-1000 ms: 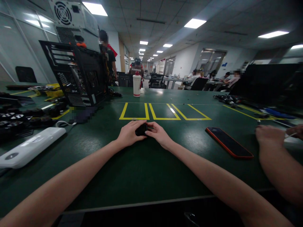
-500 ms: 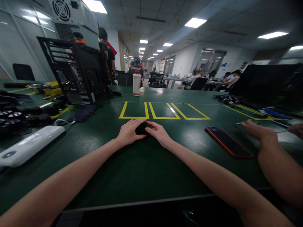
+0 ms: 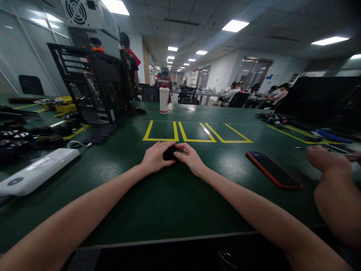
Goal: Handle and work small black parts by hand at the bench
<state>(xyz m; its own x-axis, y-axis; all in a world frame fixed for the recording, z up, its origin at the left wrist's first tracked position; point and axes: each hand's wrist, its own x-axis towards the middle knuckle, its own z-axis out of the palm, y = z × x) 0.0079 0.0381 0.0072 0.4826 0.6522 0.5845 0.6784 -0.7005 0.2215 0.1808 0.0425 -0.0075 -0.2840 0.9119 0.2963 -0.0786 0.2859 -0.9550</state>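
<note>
A small black object (image 3: 169,153) is between my two hands on the green table (image 3: 169,203), just in front of the yellow tape outlines (image 3: 160,140). The fingers and thumb of my left hand (image 3: 156,157) wrap round its left side. My right hand (image 3: 189,157) pinches at its right side with thumb and fingertips. Much of the object is hidden by my fingers, and its details are too dark to make out.
An orange-edged phone (image 3: 273,169) lies to the right, near another person's hand (image 3: 324,158). At left are a white power strip (image 3: 39,171) and an open computer case (image 3: 104,90). A white bottle (image 3: 164,99) stands behind the tape; a dark monitor (image 3: 321,98) is at right.
The other person's hand at the right has shifted further right, revealing a thin metal tool tip. My hands keep their hold on the black object with almost no movement.
</note>
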